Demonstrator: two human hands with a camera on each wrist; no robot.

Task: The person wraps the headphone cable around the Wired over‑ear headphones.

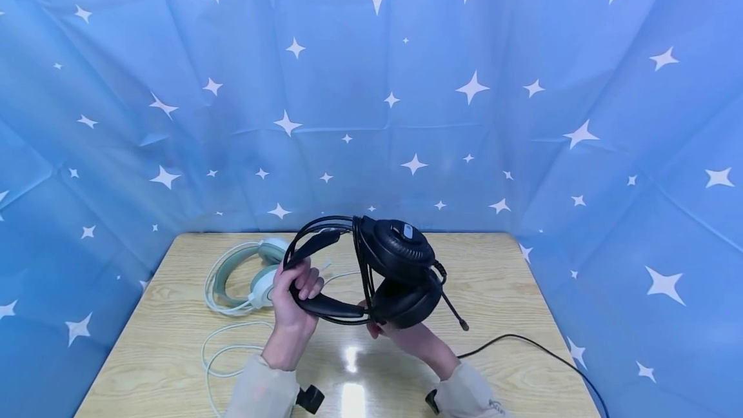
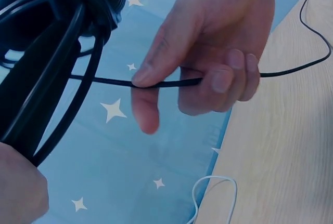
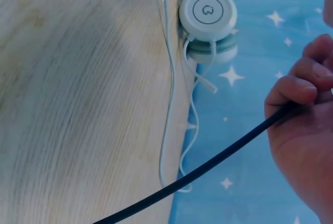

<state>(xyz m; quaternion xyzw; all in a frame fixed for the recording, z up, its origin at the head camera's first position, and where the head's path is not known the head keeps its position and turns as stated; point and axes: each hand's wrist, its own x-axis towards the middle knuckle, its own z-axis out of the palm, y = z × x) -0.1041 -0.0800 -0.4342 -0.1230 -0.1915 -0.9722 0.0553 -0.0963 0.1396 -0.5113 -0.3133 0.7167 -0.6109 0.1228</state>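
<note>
A black headset (image 1: 400,250) with a boom microphone (image 1: 455,311) is held up above the table, its ear cups to the right. My left hand (image 1: 295,302) grips its headband (image 1: 327,305), fingers curled round the band. Several loops of black cable (image 1: 366,269) run round the headband and beside the ear cups. Below the ear cups is my right hand (image 1: 406,339), partly hidden by them in the head view. In the left wrist view this right hand (image 2: 218,47) pinches the cable (image 2: 169,83) between thumb and forefinger, its other fingers curled round it.
A white and mint-green headset (image 1: 232,276) lies at the table's left, partly behind my left hand. Its pale cable (image 1: 211,347) loops toward the front. The black cable's free run (image 1: 522,337) trails over the wooden table (image 1: 493,276) past the right edge. Blue star-patterned cloth (image 1: 371,115) surrounds it.
</note>
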